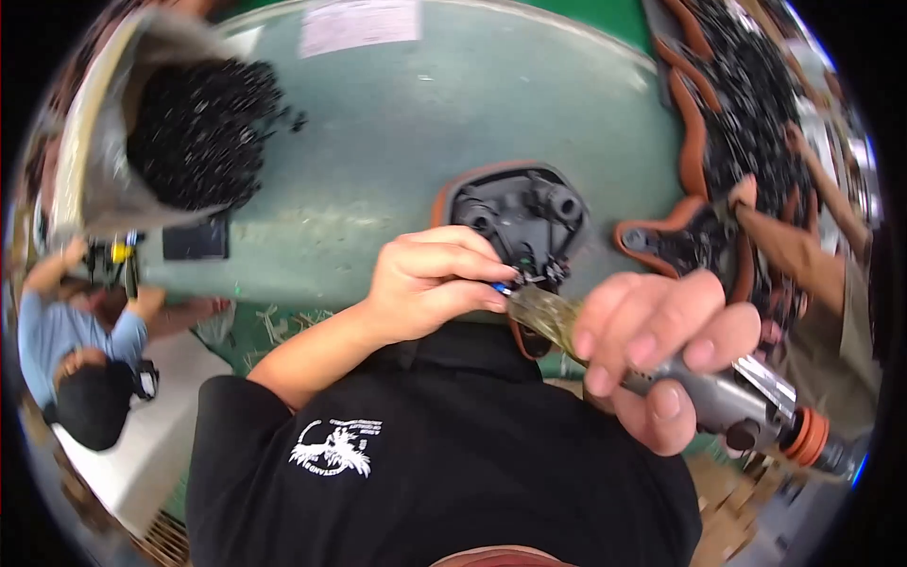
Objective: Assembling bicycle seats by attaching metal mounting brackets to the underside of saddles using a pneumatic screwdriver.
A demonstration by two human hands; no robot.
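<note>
Grey-green bench [397,132]: the broad worktop that bears everything; it curves away at the rim of the view
Black pile, left [203,132]: small dark parts heaped in a clear-lined bag, well apart from the hands
Brown-edged stack, right [746,94]: more housings of the same kind heaped at the bench edge, with another person's hand [746,194] among them
Housing [520,222]: a black moulded part with a brown rim, lying on the bench just beyond both hands, inner side up
Powered driver [727,402]: grey body with an orange collar, its amber nose angled toward the housing's near edge
Right hand [661,354]: wrapped tightly round the driver body
Left hand [435,283]: fingers pinched narrow at the driver tip, on something small and blue, too small to tell what
Risk: the left fingertips sit right at the tip, so a slip of the bit would probably strike them or skid across the housing; a tilted driver could seat the fastener crooked
Obstruction: the left knuckles hide the contact point
</note>
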